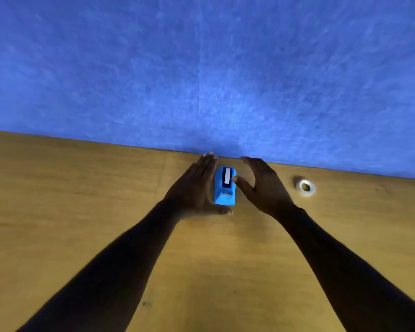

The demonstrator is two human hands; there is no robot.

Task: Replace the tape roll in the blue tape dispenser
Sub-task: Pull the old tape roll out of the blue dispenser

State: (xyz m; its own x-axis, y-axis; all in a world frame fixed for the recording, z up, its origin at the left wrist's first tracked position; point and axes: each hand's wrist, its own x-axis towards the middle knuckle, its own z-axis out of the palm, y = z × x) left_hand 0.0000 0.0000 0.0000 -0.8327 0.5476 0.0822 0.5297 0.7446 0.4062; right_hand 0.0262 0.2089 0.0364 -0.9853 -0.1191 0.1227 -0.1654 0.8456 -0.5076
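Observation:
The blue tape dispenser [225, 188] stands on the wooden table [82, 212] near its far edge, with a white roll showing in its top slot. My left hand [195, 190] lies flat and open along the dispenser's left side, thumb curling under its near end. My right hand [264, 185] hovers open at the dispenser's right side, its thumb tip close to or touching the blue body. A loose clear tape roll [306, 187] lies flat on the table to the right of my right hand.
A blue felt wall [201, 68] rises directly behind the table's far edge, just beyond the dispenser. Bare wood spreads to the left and toward me.

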